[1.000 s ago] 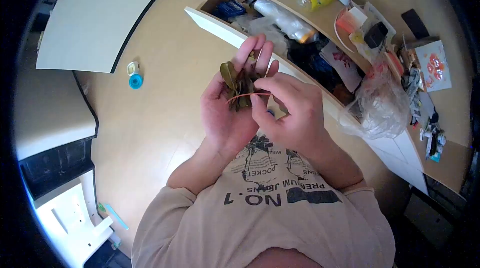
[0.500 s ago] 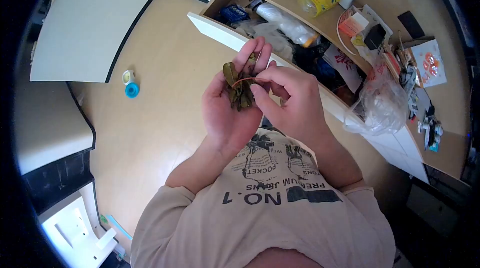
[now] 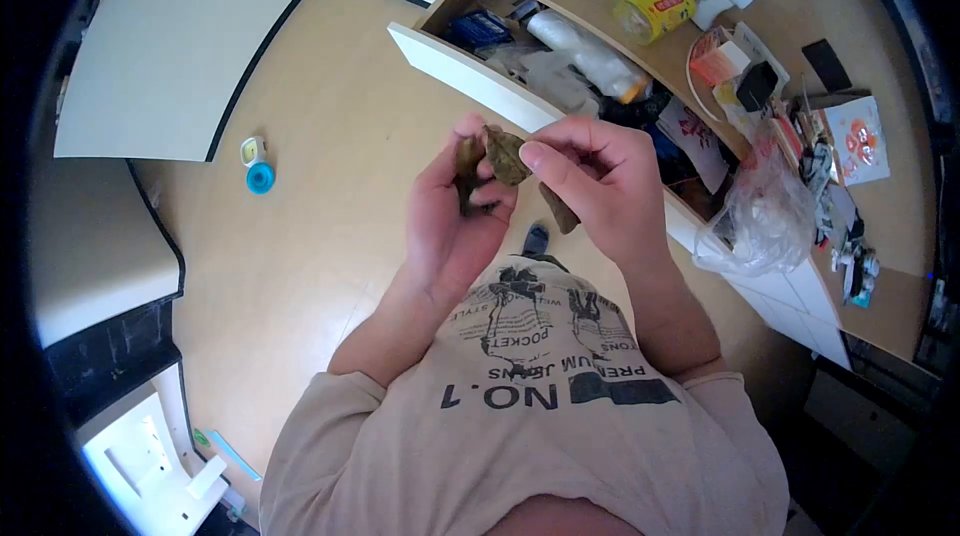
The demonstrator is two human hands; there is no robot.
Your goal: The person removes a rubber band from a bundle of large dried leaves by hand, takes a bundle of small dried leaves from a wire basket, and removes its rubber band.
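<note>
In the head view, the person's left hand [image 3: 440, 221] is raised in front of the shirt [image 3: 530, 436], its fingers curled and mostly closed around some brownish-green leaves [image 3: 466, 158], which show between the thumb and the fingers; how many lie inside the curl cannot be told. Just beside it, the right hand [image 3: 612, 191] has thumb and forefinger pressed together on the edge of a broad, wrinkled leaf [image 3: 507, 156], whose free part reaches toward the left fingertips; whether those touch it is unclear. A browner leaf [image 3: 558, 209] hangs below the right hand's fingers, close to the palm, its upper end hidden by them. Both hands are above the floor [image 3: 300, 256], near the white front of the open drawer [image 3: 470, 76], where a clear plastic roll [image 3: 585, 51] lies.
</note>
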